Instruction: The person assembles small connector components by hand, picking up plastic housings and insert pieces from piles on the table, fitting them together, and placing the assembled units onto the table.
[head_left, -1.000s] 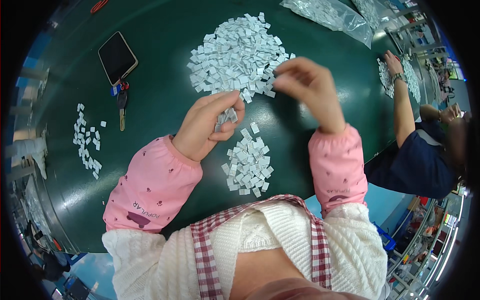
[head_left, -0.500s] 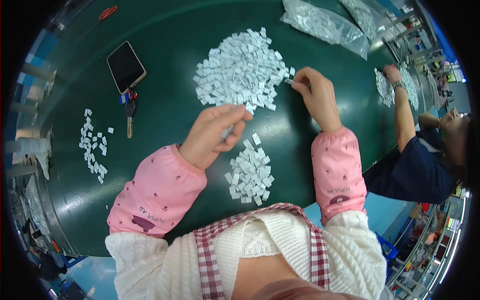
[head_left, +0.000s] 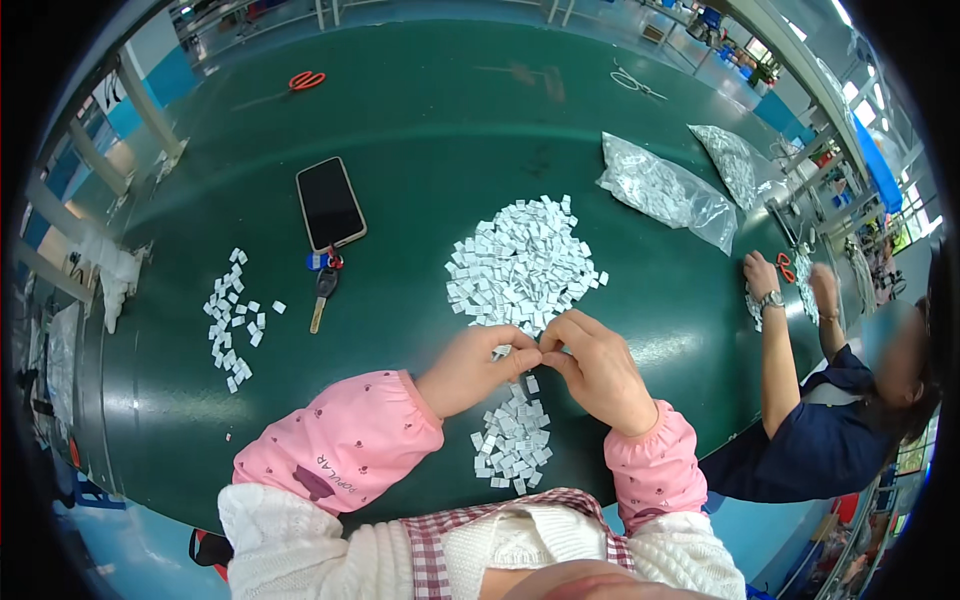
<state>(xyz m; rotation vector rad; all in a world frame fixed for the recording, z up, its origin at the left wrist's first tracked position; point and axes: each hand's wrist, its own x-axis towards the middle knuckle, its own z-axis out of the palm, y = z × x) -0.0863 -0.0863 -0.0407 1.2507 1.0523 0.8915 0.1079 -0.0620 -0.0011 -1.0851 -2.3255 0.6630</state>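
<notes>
My left hand [head_left: 480, 366] and my right hand [head_left: 598, 372] meet fingertip to fingertip at the near edge of a large heap of small white fabric labels [head_left: 520, 262]. Both are closed in a pinch. A white label [head_left: 501, 351] shows by the left fingers; what lies between the right fingertips is mostly covered, though a label was there a moment earlier. Just below the hands, nearer my body, lies a smaller pile of the same labels [head_left: 513, 445]. Pink sleeves cover both forearms.
On the green table [head_left: 400, 130] at left are scattered labels [head_left: 232, 318], a phone [head_left: 331, 203] and a key [head_left: 322, 290]. Red scissors [head_left: 307, 80] lie farther off. Clear bags [head_left: 665, 185] of labels rest at right, where another person's hand [head_left: 761, 273] works.
My right hand has come left from the heap's right side, with a label, to meet my left hand. The view has tilted up, showing more of the table's far side.
</notes>
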